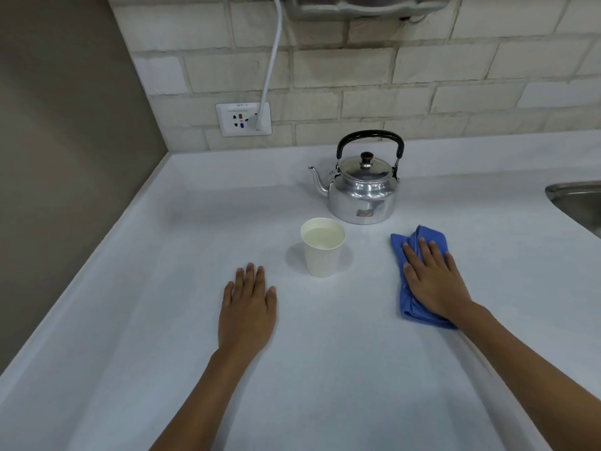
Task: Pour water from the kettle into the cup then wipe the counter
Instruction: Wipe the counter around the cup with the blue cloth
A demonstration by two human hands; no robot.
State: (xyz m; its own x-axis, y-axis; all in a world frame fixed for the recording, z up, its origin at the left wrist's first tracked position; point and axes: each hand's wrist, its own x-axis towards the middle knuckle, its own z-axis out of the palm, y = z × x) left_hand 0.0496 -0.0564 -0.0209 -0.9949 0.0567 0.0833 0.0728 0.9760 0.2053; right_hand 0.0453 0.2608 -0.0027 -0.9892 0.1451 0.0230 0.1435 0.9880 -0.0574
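A white paper cup (322,247) stands at the centre of the frame on the pale white bench (162,320), with water inside close to the rim, so the pouring looks done. Just above it and slightly right sits the shiny round metal kettle (362,190) with its black arched handle upright and its spout pointing left; kettle and cup stand close but apart. The wiping is the step in hand.

The right hand (432,281) lies flat, fingers spread, pressing down on a crumpled blue cloth (419,278) at the right of centre; its grip is not closed around the cloth, only pinning it under the palm. The left hand (248,307) rests open and flat on the bare bench at lower centre-left, holding nothing.

The main risk is the cup: it is light, nearly full, and sits between the two hands. A wide leftward sweep of the cloth could nudge it, spilling water over the bench. The kettle is heavier, but a stroke toward the top of the frame could bump it. Since the cloth is only pressed, not clasped, it may bunch or slip out from under the palm. A metal sink edge (572,196) shows at the far right.
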